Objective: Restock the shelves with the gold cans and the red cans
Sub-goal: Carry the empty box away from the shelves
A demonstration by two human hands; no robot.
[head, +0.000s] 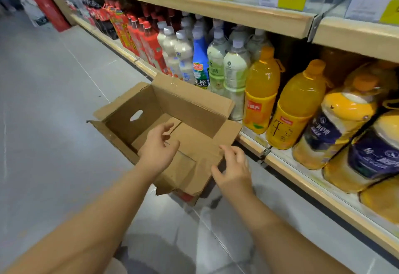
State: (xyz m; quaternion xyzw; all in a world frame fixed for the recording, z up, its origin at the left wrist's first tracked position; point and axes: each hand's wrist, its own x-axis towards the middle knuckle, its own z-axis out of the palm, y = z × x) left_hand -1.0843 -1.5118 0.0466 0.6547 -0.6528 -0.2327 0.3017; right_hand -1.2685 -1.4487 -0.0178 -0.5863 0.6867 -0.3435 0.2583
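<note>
Both bare hands, left hand [158,147] and right hand [234,169], hover with fingers loosely spread, holding nothing. Beneath them sits an open brown cardboard box [194,109] beside the low wooden shelf [302,178].

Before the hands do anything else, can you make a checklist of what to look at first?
1. Brown cardboard box open, flaps up: ok.
2. Cans left inside the box: not ok, only its bare bottom shows.
3. Left hand free: ok, fingers spread over the box, holding nothing.
4. Right hand free: ok, empty, at the box's near right corner.
5. Gold or red cans anywhere in view: not ok, the lower wooden shelf shows only bottles.
6. Red thing under the box's torn near flap: cannot tell what it is.
</note>
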